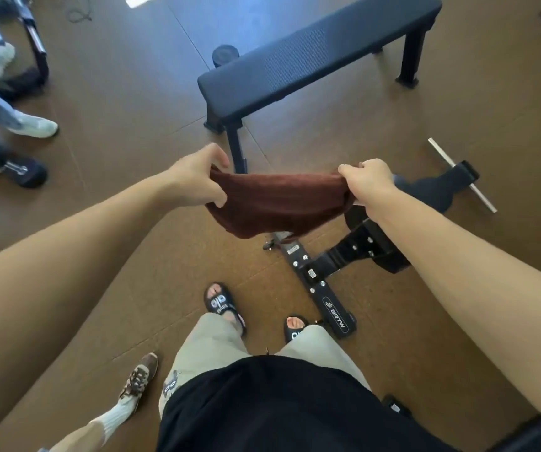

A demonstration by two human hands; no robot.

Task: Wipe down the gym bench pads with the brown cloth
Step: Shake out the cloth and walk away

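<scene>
At mid-frame the brown cloth hangs stretched in the air between 2 hands, the left hand pinching its left edge and the right hand fisted around its right edge. The black bench pad lies in the upper middle to upper right of the frame, apart from the cloth, on the brown floor. A black metal base sits below the cloth, beside the person's 2 sandalled feet.

Brown cork-textured floor with seam lines; long black padded flat bench standing on it, black metal frame with white lettering nearby; black dumbbell, blurred, possibly rubber-coated, lying at left
</scene>
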